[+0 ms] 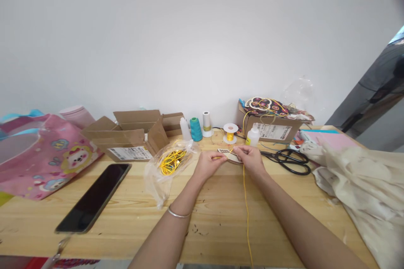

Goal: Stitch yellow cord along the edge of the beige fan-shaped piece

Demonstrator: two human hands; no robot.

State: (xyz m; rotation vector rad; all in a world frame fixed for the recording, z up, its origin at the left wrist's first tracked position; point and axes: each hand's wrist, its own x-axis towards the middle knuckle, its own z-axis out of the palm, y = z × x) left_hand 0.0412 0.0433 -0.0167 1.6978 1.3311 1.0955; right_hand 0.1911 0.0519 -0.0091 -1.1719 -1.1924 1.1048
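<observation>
My left hand pinches a yellow cord near its thumb and fingertips. My right hand grips the same cord, its fingers closed just across from the left. Between the hands lies a small flat piece with dark holes, with the cord crossing over it; its exact kind is too small to make out. From the right hand a length of cord runs down over the table's front edge. Just behind the hands stand a white spool with yellow thread and a small white bottle.
Black scissors and cream cloth lie to the right. Left are a plastic bag of yellow cord, a phone, an open cardboard box and a pink bag. A teal thread cone stands by the wall.
</observation>
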